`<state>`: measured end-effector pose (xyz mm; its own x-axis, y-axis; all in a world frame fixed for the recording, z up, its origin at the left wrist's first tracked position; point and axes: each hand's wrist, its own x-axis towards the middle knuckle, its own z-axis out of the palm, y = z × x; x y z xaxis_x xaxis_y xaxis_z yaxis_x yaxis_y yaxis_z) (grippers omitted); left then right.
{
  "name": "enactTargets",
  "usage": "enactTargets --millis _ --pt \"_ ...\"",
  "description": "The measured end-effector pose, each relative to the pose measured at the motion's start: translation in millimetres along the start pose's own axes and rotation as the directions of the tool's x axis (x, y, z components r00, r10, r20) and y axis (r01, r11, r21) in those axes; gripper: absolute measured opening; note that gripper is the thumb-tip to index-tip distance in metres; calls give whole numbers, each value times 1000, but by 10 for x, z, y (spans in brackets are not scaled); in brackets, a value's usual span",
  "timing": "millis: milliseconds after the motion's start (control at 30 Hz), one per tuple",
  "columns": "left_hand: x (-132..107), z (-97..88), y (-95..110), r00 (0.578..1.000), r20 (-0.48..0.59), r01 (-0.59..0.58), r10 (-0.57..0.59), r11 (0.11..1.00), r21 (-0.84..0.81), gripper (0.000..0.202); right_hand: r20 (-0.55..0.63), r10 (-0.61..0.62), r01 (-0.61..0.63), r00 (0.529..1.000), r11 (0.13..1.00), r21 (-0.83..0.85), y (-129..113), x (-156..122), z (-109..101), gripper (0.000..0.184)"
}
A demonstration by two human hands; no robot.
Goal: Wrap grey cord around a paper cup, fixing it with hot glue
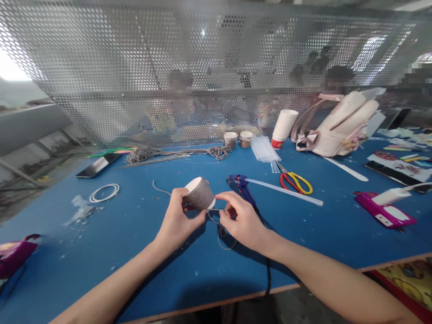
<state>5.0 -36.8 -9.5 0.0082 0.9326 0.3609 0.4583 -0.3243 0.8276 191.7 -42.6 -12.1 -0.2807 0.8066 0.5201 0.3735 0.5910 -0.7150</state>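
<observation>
Tilted on its side above the blue table, a paper cup [200,194] wrapped in grey cord is gripped by my left hand [178,220], fingers behind it and thumb near its rim. Beside the cup's lower end, my right hand [241,218] pinches a thin grey cord [213,209] between thumb and fingers. That cord runs to the cup's edge, and a loose loop of it [227,245] hangs below. Just behind my right hand lies a blue glue gun [238,182] with a long clear glue stick [286,191] in it.
Scissors [297,182] with red and yellow handles, glue sticks [265,149], stacked paper cups [285,126] and a backpack [340,126] stand or lie right. Two wrapped cups [231,140] and grey cord bundles [143,154] sit at the back. A phone [97,165] and white coil [104,193] lie left.
</observation>
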Motion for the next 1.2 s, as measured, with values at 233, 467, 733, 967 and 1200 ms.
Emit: enactTargets --millis 233,467,733,967,1200 --pt "84 -18 -88 991 -119 37 -53 990 -134 46 352 -547 640 760 725 -256 -356 -263 -109 28" --pt "152 -51 -165 980 -181 43 -83 976 -213 49 359 -463 555 811 803 -219 -438 -522 -561 26" --pt "161 -67 -85 977 -201 28 -75 974 -227 48 51 232 -188 971 883 -430 555 -82 -863 23" --pt "127 -61 -56 984 -169 19 -62 969 -245 44 79 417 -400 906 901 -166 703 278 -518 28" --pt "97 -29 -122 993 -113 14 -41 972 -235 44 37 499 -500 866 865 45 524 252 -405 21"
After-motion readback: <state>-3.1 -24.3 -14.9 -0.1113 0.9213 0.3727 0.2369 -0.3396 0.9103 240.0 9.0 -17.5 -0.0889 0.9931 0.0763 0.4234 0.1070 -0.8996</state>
